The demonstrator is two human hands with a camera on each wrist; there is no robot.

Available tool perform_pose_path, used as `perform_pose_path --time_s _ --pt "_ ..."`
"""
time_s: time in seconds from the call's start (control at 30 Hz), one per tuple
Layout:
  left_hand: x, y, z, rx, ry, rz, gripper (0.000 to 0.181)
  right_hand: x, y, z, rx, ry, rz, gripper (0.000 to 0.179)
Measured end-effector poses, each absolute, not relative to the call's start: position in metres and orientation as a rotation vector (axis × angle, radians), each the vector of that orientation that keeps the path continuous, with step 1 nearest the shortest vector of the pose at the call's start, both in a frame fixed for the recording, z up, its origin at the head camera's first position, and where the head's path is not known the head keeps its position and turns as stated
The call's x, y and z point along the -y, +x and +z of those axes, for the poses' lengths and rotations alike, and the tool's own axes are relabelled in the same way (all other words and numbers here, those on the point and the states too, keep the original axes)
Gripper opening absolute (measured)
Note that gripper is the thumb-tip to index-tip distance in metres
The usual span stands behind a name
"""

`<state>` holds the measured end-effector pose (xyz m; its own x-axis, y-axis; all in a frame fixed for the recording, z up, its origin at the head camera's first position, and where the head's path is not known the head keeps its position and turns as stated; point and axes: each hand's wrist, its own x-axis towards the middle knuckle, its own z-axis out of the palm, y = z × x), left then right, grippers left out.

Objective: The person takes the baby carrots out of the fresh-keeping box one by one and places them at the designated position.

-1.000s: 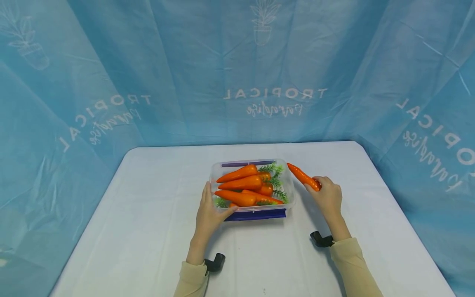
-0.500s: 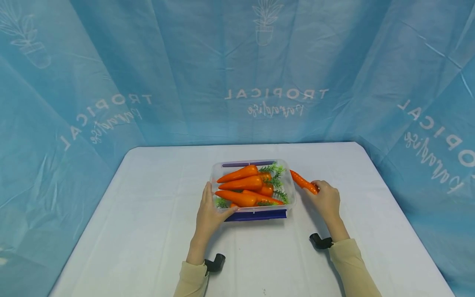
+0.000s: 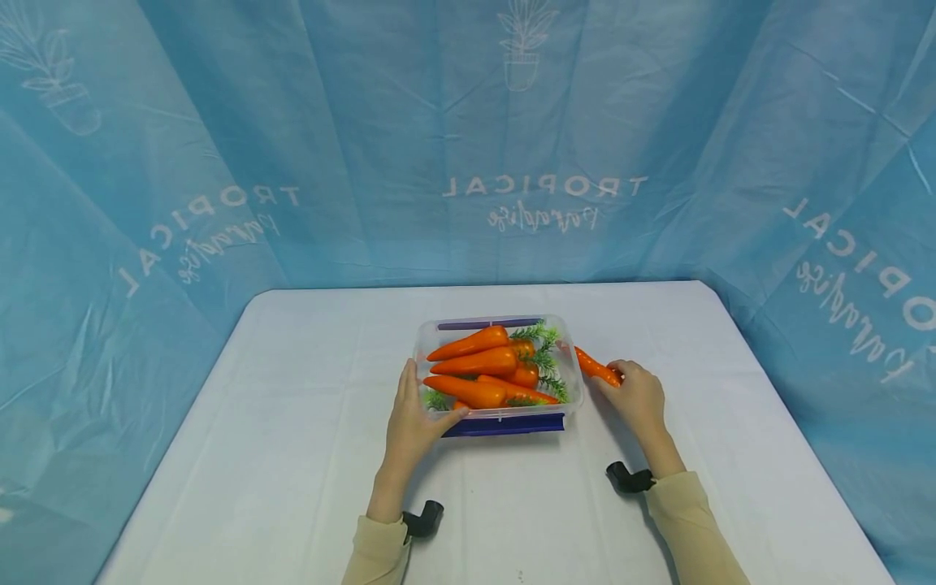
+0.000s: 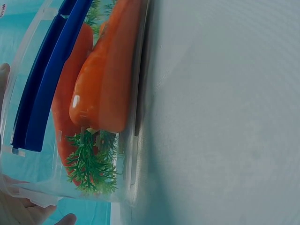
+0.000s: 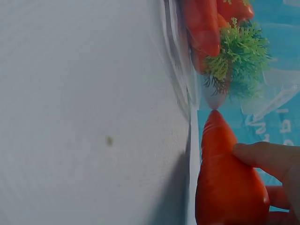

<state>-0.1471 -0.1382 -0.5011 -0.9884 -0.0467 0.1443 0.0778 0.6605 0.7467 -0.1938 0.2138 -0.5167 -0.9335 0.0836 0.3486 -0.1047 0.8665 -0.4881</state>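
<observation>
- Orange plastic is being gripped by the right hand (image 3: 638, 396): a single carrot (image 3: 597, 367) is being held by its thick end, the fingers curled over it.
- That carrot is being held low over the table (image 3: 292, 455), just to the right of the clear box (image 3: 572, 370), with its pointed tip aimed at the box's right wall; whether the tip is touching the wall cannot be told.
- In the right wrist view the same carrot (image 5: 228, 183) is being pressed from above by a fingertip (image 5: 262, 157), and its tip is being kept close to the box's corner.
- The near left corner of the box is being steadied by the left hand (image 3: 413, 422), the fingers laid straight along the left wall and the thumb being rested on the front rim.
- Several more carrots (image 3: 475, 361) with green leafy tops (image 3: 541, 345) are being held inside the box, between the two hands, stacked lengthwise.
- A blue clip (image 3: 504, 424) is being shown along the box's front edge, just to the right of the left thumb.
- Blue printed cloth (image 3: 468, 138) is being hung behind the table, well beyond both hands.
</observation>
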Motion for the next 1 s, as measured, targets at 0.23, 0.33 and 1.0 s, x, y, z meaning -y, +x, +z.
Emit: perform_pose_path --time_s 0.23,0.33,1.0 --pt "0.1387 -0.1483 -0.5013 2.732 -0.021 -1.229 0.117 -0.2150 -0.1938 -0.5199 2.750 -0.011 0.757 0.036" --pt "0.1387 -0.1485 -0.5010 2.732 -0.021 -1.227 0.117 -0.2153 -0.1937 -0.5200 2.766 -0.015 0.759 0.037" --pt "0.1396 -0.1489 -0.5021 2.715 -0.033 -1.247 0.117 -0.2140 -0.1932 -0.5160 2.854 -0.038 0.754 0.041"
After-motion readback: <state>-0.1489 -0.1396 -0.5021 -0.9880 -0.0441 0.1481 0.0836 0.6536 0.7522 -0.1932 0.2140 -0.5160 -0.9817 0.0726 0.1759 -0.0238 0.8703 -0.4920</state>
